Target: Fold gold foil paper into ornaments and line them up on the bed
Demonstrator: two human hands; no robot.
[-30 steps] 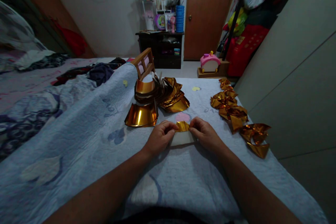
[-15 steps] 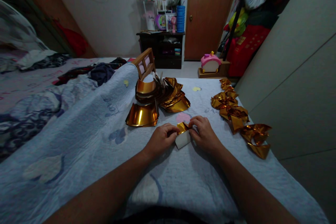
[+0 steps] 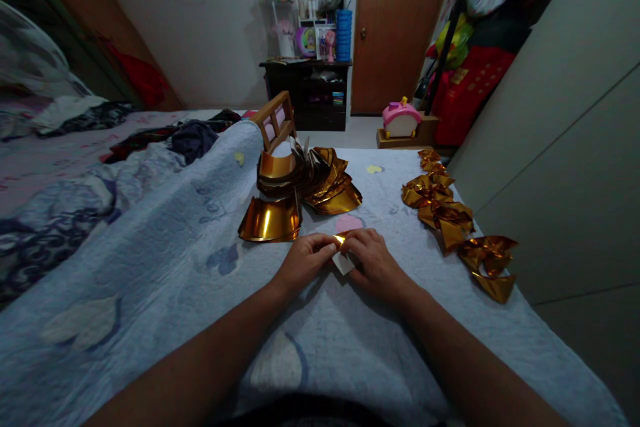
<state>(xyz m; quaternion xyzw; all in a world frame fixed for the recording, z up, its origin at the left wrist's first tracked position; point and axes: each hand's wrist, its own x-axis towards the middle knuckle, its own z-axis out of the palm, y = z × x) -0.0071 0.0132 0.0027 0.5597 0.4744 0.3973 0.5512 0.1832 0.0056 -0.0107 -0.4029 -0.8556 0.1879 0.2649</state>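
Note:
A small piece of gold foil paper (image 3: 343,263) with a white back lies between my hands, partly folded so that a gold strip shows along its far edge. My left hand (image 3: 309,258) pinches its left end between thumb and fingers. My right hand (image 3: 371,259) is closed over the right part, covering much of the white side. Beyond my hands and to the left, a stack of flat curved gold sheets (image 3: 271,220) rests on the bedspread. Behind it fans a larger heap of gold sheets (image 3: 325,183). Several folded gold foil pieces (image 3: 447,217) lie in a row at the right.
A pale blue bedspread (image 3: 320,353) covers the surface under my hands. A wooden headboard piece (image 3: 276,121) stands behind the sheets. Farther off are a dark cabinet (image 3: 306,97), a wooden door (image 3: 395,33) and a pink toy (image 3: 401,121). A pale panel (image 3: 565,167) borders the right side.
My right hand has moved left and over the paper, hiding more of it. Less of the white side shows now. My left hand stays nearly in place.

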